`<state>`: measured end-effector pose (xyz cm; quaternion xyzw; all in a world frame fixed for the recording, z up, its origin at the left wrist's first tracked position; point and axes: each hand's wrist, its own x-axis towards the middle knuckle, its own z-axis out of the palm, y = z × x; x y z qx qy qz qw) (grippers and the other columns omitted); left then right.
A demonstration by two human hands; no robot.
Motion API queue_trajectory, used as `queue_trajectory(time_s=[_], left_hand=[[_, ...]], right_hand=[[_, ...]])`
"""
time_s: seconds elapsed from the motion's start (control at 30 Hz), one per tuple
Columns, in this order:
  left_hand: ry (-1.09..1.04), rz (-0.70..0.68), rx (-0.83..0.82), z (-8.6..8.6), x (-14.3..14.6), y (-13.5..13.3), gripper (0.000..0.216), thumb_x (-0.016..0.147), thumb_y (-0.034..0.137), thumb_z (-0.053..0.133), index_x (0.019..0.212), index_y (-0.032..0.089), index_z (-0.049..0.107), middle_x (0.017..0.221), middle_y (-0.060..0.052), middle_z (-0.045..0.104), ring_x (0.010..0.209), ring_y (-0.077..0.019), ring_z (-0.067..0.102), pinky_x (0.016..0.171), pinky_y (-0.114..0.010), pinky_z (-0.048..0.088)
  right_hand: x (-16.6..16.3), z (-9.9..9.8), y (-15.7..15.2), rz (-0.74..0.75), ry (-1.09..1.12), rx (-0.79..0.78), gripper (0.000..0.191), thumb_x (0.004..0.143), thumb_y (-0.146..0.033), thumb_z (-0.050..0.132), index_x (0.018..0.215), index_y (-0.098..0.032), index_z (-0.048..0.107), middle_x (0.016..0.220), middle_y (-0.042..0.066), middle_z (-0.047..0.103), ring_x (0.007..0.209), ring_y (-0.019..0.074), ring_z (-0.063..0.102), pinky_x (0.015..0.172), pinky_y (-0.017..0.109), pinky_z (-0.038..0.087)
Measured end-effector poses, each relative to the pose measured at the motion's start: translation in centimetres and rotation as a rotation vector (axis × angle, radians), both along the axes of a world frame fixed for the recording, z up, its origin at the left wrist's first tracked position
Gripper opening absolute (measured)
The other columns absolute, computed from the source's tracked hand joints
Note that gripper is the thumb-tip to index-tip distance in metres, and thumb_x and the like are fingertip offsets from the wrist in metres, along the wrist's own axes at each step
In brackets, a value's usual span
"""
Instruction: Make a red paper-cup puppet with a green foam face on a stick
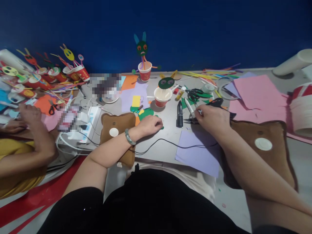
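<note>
My left hand [151,125] is closed, thumb and fingers pressed together just above the table. Any small thing in its fingertips is hidden; a bit of green paper shows beside them. Green paper pieces [146,112] lie just behind it. My right hand [214,118] is closed with its fingertips on the lower end of a white marker pen [189,106]. Dark scissors [191,121] lie partly under that hand. A black marker [179,114] is left of the pen. Between and beyond my hands stands a paper cup [162,97] with a green paper face [166,83].
A finished-looking cup figure [145,71] stands by the blue wall. Purple paper [195,152], pink paper [258,94], a glue stick [180,93] and brown cushions [260,159] lie around. At left are a power strip [90,123], several cup figures and a co-worker's hands [30,113].
</note>
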<state>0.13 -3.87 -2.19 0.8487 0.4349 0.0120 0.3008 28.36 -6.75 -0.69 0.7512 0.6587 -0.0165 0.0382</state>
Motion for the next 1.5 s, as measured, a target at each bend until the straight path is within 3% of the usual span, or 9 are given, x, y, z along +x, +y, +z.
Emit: queue_trajectory(time_s=[0.1,0.23,0.37,0.6,0.83,1.0,1.1,1.23,1.5], left_hand=[[-0.004,-0.005,-0.018,0.0,0.0,0.0,0.017,0.102,0.015,0.073,0.097,0.019,0.089,0.106,-0.009,0.091,0.097,-0.0239,0.082,0.086,-0.032,0.057],[0.013,0.005,-0.036,0.3,-0.1,-0.2,0.017,0.103,0.017,0.074,0.094,0.019,0.088,0.102,-0.009,0.089,0.094,-0.0246,0.081,0.085,-0.033,0.057],[-0.002,0.024,-0.007,0.4,-0.1,-0.3,0.015,0.102,0.018,0.075,0.093,0.02,0.087,0.099,-0.009,0.088,0.092,-0.0247,0.079,0.081,-0.034,0.054],[-0.015,0.05,0.04,-0.2,0.0,-0.2,0.014,0.099,0.017,0.075,0.088,0.018,0.084,0.09,-0.008,0.085,0.08,-0.021,0.069,0.075,-0.032,0.046],[-0.027,0.08,0.052,-0.5,0.3,0.3,0.013,0.101,0.018,0.079,0.091,0.016,0.087,0.096,-0.01,0.088,0.084,-0.0206,0.073,0.079,-0.032,0.049],[-0.062,0.082,0.049,-0.6,0.8,0.4,0.015,0.101,0.016,0.079,0.09,0.015,0.088,0.095,-0.01,0.089,0.083,-0.019,0.074,0.078,-0.03,0.05],[-0.085,0.078,0.059,-0.8,1.0,0.5,0.015,0.1,0.015,0.078,0.089,0.014,0.088,0.095,-0.01,0.089,0.081,-0.0182,0.071,0.076,-0.03,0.048],[-0.106,0.071,0.065,-0.9,1.1,0.5,0.015,0.098,0.014,0.078,0.086,0.015,0.087,0.094,-0.01,0.088,0.079,-0.0179,0.07,0.075,-0.03,0.046],[-0.045,0.067,0.105,-1.2,1.4,0.6,0.014,0.102,0.02,0.078,0.097,0.015,0.089,0.1,-0.012,0.089,0.086,-0.0206,0.073,0.079,-0.032,0.048]], right_hand=[[0.9,-1.1,0.1,0.051,0.02,0.11,0.04,0.112,-0.031,0.052,0.124,-0.017,0.088,0.12,0.022,0.09,0.103,0.0349,0.081,0.072,0.038,0.034],[0.9,-1.1,-0.2,0.105,0.025,0.103,0.042,0.111,-0.03,0.049,0.118,-0.017,0.088,0.12,0.023,0.091,0.103,0.0362,0.083,0.07,0.039,0.037],[0.5,0.8,-0.8,0.133,-0.012,0.043,0.042,0.112,-0.031,0.049,0.121,-0.022,0.089,0.12,0.021,0.092,0.105,0.0388,0.083,0.073,0.041,0.041],[3.3,4.5,-1.6,-0.074,-0.132,-0.032,0.042,0.11,-0.036,0.059,0.137,-0.019,0.087,0.132,0.028,0.086,0.117,0.0433,0.08,0.079,0.045,0.044],[6.0,2.5,-1.1,-0.021,-0.155,-0.005,0.039,0.107,-0.028,0.064,0.132,-0.007,0.085,0.13,0.036,0.081,0.111,0.0383,0.068,0.083,0.045,0.036],[3.8,2.1,-0.4,0.07,-0.127,0.134,0.036,0.109,-0.021,0.054,0.117,-0.01,0.087,0.124,0.036,0.083,0.112,0.0395,0.067,0.086,0.046,0.035],[1.0,2.1,0.5,0.095,-0.035,0.044,0.033,0.108,-0.024,0.057,0.117,-0.014,0.087,0.125,0.029,0.085,0.108,0.0357,0.072,0.081,0.042,0.038],[-1.9,1.7,3.1,0.002,-0.05,-0.064,0.04,0.11,-0.038,0.064,0.127,-0.01,0.088,0.124,0.031,0.086,0.113,0.0428,0.079,0.085,0.044,0.049],[-3.1,1.3,5.8,-0.078,0.018,-0.115,0.05,0.106,-0.036,0.076,0.14,0.002,0.083,0.129,0.035,0.081,0.115,0.0375,0.078,0.093,0.044,0.052]])
